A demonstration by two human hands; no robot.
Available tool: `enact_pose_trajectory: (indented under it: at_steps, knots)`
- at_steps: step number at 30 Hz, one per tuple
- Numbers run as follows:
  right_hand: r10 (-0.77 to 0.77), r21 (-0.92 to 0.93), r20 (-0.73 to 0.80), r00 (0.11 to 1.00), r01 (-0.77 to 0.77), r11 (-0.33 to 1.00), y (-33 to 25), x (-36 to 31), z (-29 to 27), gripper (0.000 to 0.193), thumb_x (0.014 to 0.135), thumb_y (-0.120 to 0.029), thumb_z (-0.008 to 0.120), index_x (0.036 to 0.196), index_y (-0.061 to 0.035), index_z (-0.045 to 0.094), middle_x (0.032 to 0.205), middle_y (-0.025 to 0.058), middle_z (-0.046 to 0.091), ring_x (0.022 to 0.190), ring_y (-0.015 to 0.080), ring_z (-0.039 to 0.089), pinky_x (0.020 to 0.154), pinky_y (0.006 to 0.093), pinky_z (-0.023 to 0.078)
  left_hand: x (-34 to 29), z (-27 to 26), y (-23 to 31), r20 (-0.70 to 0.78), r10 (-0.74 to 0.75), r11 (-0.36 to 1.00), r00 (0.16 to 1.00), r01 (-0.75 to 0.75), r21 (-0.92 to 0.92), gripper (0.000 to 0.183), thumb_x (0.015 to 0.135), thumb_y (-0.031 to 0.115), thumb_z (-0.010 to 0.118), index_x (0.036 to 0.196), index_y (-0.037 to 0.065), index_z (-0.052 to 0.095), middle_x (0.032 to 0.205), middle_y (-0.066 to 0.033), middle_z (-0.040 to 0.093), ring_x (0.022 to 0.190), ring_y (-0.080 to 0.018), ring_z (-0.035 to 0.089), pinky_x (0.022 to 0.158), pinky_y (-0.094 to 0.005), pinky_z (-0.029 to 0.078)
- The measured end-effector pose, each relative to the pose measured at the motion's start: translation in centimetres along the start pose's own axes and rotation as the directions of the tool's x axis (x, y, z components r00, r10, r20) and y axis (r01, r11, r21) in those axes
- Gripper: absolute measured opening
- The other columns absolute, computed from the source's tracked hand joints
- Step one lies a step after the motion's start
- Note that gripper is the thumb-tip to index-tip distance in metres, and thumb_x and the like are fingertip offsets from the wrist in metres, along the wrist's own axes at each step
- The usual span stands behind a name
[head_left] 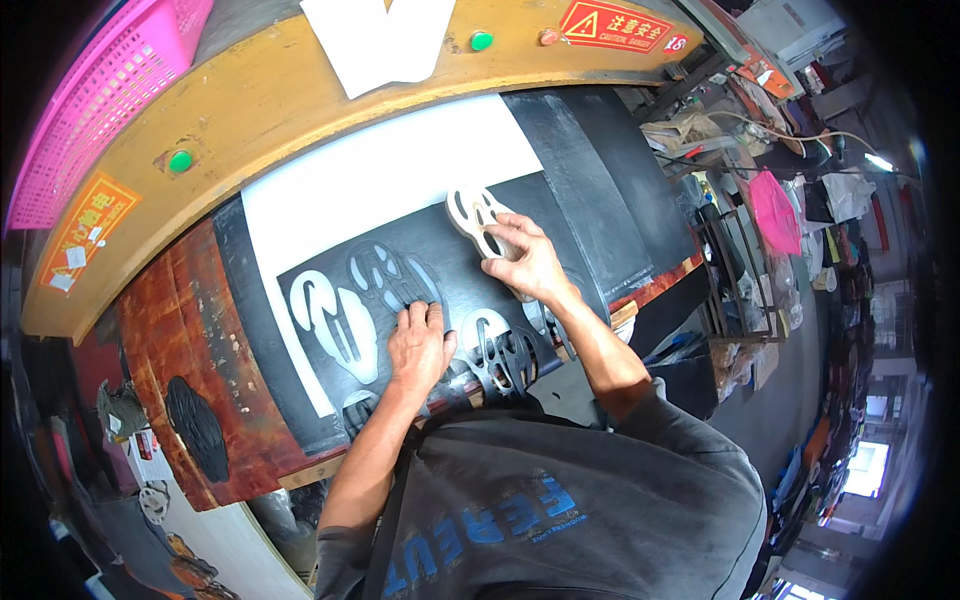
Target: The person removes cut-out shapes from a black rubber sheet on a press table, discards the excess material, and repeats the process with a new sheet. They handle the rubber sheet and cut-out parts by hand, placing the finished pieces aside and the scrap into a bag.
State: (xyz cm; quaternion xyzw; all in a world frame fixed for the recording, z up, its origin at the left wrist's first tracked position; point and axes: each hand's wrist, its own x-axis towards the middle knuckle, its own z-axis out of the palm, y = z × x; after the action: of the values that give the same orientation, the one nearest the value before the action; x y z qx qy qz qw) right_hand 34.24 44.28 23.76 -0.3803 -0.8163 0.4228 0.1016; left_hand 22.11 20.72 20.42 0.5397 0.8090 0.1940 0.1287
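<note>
My right hand (525, 258) grips a pale, thick-edged cutting die (466, 212) by its side, thumb and fingers closed on it. The die has a rounded sole-like outline with slots and rests on or just over the black sheet (450, 240). My left hand (420, 348) lies lower on that sheet, its fingertips on the lower end of a black slotted cut-out (372, 268) and its thumb apart. Left of this cut-out, a sole-shaped opening (345, 330) shows white. Near my body, between my forearms, a black slotted piece (510, 362) lies at the table edge.
A white sheet (390, 160) lies under the black one. Behind them runs a yellow machine beam (330, 110) with green buttons. Black slotted pieces (195, 428) lie on the reddish-brown board (215, 350) at left. A pink basket (110, 90) stands far left; a cluttered rack (740, 265) is at right.
</note>
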Motion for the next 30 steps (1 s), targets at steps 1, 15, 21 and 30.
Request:
enact_pose_trajectory:
  at_steps: [1, 15, 21, 30]
  knots:
    - [-0.032, -0.013, -0.006, 0.999, 0.032, 0.999, 0.3, -0.6, -0.3, 0.061, 0.074, -0.03, 0.085, 0.132, -0.013, 0.077, 0.153, 0.0156, 0.058, 0.144, 0.0384, 0.05, 0.12, 0.0483, 0.041, 0.0, 0.2, -0.1, -0.009, -0.009, 1.0, 1.0, 0.009, -0.014, 0.058, 0.081, 0.031, 0.085, 0.129, 0.003, 0.069, 0.121, -0.0117, 0.061, 0.109, -0.0315, 0.063, 0.085, -0.0452, 0.058]
    - [-0.398, -0.374, 0.107, 0.911, 0.408, 0.833, 0.7, -0.4, 4.7, 0.057, 0.071, -0.029, 0.084, 0.127, -0.0168, 0.08, 0.151, 0.0087, 0.058, 0.135, 0.0472, 0.047, 0.11, 0.0577, 0.044, 0.4, 1.8, -2.0, -0.29, -0.014, 0.985, 0.957, -0.037, -0.17, 0.019, 0.084, 0.021, 0.078, 0.101, 0.015, 0.075, 0.098, -0.0045, 0.066, 0.09, -0.0291, 0.068, 0.074, -0.0437, 0.056]
    - [-0.351, -0.209, 0.038, 0.935, 0.351, 0.913, 1.1, 2.4, 2.3, 0.058, 0.084, -0.036, 0.085, 0.136, -0.0117, 0.074, 0.155, 0.0189, 0.054, 0.142, 0.0482, 0.048, 0.115, 0.0565, 0.045, 1.8, 1.0, -1.9, -0.265, -0.057, 0.973, 0.962, -0.006, -0.23, 0.02, 0.085, 0.016, 0.077, 0.105, 0.013, 0.076, 0.103, -0.0069, 0.068, 0.096, -0.0317, 0.068, 0.078, -0.0452, 0.056]
    - [-0.112, 0.018, -0.253, 0.961, 0.12, 0.993, 6.6, -2.9, -4.9, 0.042, 0.095, -0.023, 0.075, 0.128, 0.0011, 0.074, 0.136, 0.0244, 0.068, 0.125, 0.0407, 0.067, 0.107, 0.0444, 0.053, -1.4, 1.2, 0.1, -0.244, -0.199, 0.881, 0.949, 0.064, -0.469, 0.016, 0.093, 0.007, 0.072, 0.108, 0.004, 0.076, 0.1, -0.0155, 0.072, 0.096, -0.0391, 0.07, 0.084, -0.0449, 0.057]
